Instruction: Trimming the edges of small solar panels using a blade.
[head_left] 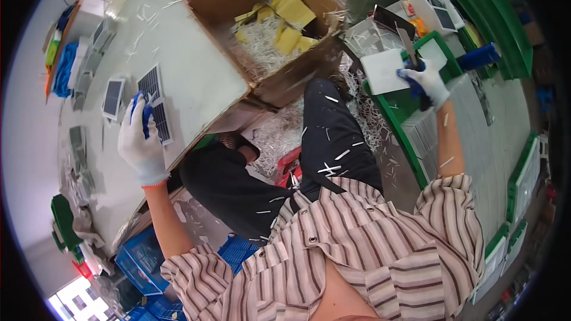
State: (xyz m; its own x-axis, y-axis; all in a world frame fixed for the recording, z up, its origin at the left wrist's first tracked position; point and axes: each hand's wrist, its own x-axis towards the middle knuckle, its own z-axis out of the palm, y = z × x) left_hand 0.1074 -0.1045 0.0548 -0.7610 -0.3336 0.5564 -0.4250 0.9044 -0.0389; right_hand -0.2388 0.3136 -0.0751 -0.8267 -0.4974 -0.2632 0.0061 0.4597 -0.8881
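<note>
"What's on the left?"
"A pale wall (35, 137), with a bright window (77, 300) lower down."
"Furniture?"
"A pale table (199, 80) on that side, a second table (505, 113) on the right."
"And the floor (389, 169)?"
"Grey, strewn with white scraps (276, 134) between the two tables."

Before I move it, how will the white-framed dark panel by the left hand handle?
White-framed dark panel: probably stiff; its edges run straight. Unlikely to roll, being flat and rectangular. May slide; the table looks smooth.
</note>
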